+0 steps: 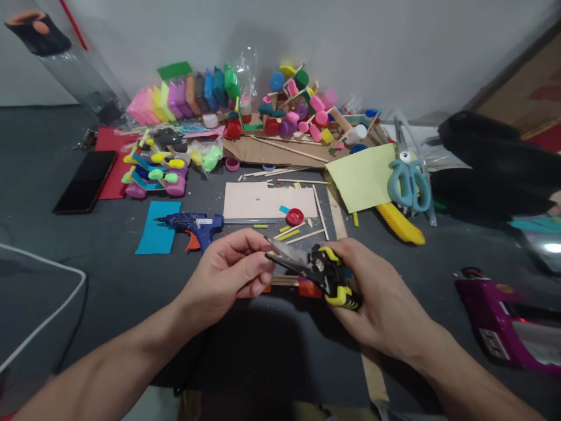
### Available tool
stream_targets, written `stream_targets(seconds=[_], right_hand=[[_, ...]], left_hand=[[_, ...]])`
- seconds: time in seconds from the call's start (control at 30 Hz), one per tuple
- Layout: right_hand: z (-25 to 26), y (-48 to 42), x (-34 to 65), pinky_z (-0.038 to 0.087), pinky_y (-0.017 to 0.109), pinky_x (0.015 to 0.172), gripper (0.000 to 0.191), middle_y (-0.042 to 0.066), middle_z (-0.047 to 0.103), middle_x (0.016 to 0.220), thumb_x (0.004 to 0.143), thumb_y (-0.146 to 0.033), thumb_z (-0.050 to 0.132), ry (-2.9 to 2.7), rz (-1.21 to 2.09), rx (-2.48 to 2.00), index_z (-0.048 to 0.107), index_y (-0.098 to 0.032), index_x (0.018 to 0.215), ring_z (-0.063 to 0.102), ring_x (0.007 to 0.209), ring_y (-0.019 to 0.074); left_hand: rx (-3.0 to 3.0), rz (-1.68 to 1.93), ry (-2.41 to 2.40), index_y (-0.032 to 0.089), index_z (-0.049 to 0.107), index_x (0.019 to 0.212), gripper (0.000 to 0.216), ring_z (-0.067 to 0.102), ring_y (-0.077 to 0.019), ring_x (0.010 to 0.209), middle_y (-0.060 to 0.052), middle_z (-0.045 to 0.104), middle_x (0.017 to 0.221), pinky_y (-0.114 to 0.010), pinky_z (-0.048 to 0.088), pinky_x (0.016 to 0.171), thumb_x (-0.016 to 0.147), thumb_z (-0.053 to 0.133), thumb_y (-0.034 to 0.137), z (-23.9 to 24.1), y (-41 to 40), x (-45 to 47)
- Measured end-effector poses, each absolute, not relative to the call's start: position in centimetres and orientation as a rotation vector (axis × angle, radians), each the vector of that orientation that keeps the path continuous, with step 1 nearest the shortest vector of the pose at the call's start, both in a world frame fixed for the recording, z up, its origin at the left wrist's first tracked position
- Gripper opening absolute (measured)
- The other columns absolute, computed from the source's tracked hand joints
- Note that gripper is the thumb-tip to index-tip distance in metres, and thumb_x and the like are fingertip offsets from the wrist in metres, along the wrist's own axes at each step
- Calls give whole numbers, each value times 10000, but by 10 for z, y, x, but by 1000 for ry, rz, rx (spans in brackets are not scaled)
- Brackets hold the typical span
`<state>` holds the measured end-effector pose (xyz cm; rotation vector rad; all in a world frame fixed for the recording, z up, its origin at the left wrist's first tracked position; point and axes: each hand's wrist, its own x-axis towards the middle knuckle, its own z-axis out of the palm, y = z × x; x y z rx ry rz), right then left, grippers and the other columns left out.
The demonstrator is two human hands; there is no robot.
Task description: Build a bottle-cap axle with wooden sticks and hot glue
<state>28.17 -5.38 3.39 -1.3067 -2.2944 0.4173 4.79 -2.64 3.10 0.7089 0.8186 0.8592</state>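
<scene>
My right hand (377,286) is wrapped round black-and-yellow snips (319,266), their blades spread apart and pointing left. At the blade tips is my left hand (236,266), its thumb and fingers pinched together; what they hold is too small and hidden to name. Beneath both hands lies a piece with orange blocks (310,286) and thin wooden strips, partly covered by them. Just beyond, a blue hot glue gun (197,227) lies on its side, nozzle to the left. A red bottle cap (294,217) sits among cut sticks near a pale card (245,199).
Small wheeled models (155,169) stand at left, near a phone (85,181). Coloured clay packs (188,96) line the wall. Blue-handled scissors (409,184) and a yellow cutter (401,224) lie right, with a purple device (504,321) nearer. A white cable (52,257) curves at left.
</scene>
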Motion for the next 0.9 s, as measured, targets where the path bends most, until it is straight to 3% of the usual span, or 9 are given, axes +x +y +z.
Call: stream_targets(seconds=[0.23, 0.43, 0.6, 0.9], right_hand=[[33, -57, 283, 515, 327, 654, 294, 114, 640, 890, 801, -169, 507, -2371, 354, -1277, 528, -138, 1093, 616, 762, 239], [30, -61, 286, 426, 287, 513, 203, 45, 584, 707, 733, -116, 472, -2371, 237, -1310, 528, -181, 917, 542, 575, 191], [36, -58, 281, 487, 284, 590, 227, 60, 623, 815, 791, -176, 510, -2256, 453, -1334, 539, -172, 1016, 602, 681, 195], [35, -57, 282, 499, 330, 644, 262, 91, 629, 879, 797, -184, 523, -2328, 444, -1315, 538, -160, 1057, 602, 755, 232]], left_hand=[[747, 863, 801, 164, 665, 825, 272, 530, -27, 478, 24, 646, 600, -79, 381, 449, 779, 833, 373, 28, -29, 43], [776, 889, 783, 164, 675, 818, 241, 510, -20, 443, 35, 645, 570, -78, 376, 433, 792, 822, 353, 28, -29, 46], [774, 896, 781, 164, 683, 817, 234, 511, -18, 435, 39, 637, 557, -72, 352, 414, 796, 818, 355, 29, -29, 47], [766, 888, 807, 168, 669, 813, 244, 540, -23, 453, 32, 665, 564, -73, 391, 445, 788, 829, 351, 27, -29, 46]])
